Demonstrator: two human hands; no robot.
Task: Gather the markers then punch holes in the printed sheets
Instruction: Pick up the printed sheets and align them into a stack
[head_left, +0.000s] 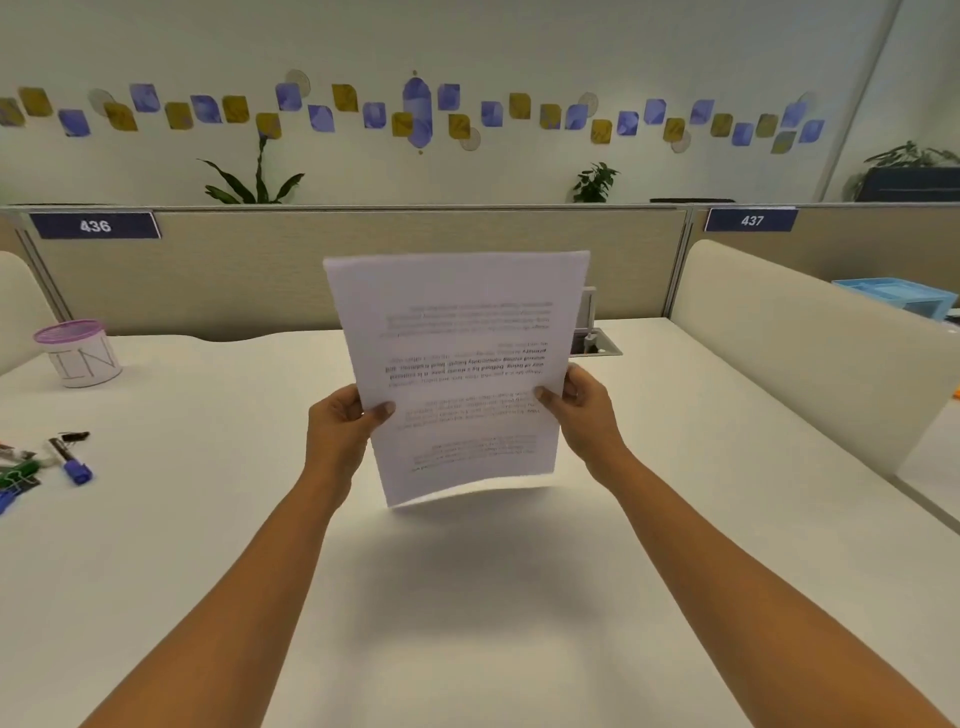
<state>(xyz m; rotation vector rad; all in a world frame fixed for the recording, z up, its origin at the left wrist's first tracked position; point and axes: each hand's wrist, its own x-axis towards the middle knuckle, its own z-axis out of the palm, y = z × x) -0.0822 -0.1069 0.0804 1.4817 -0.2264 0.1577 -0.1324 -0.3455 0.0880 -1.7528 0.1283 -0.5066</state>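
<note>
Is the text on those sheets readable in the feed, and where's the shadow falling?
Head view: print on the printed sheets is motion-blurred and upside down, unreadable; a soft shadow lies on the desk right beneath them; wide-angle bending curves the partition.

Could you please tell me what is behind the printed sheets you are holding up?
Beside the printed sheets, an upright object and a desk cable hatch peek out; the rest is covered.

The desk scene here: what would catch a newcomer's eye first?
First, the printed sheets, held up above the middle of the white desk by the left hand and right hand, one on each side edge, the text upside down to the camera. Next, the markers scattered at the desk's left edge, and the purple-rimmed cup behind them.
</note>
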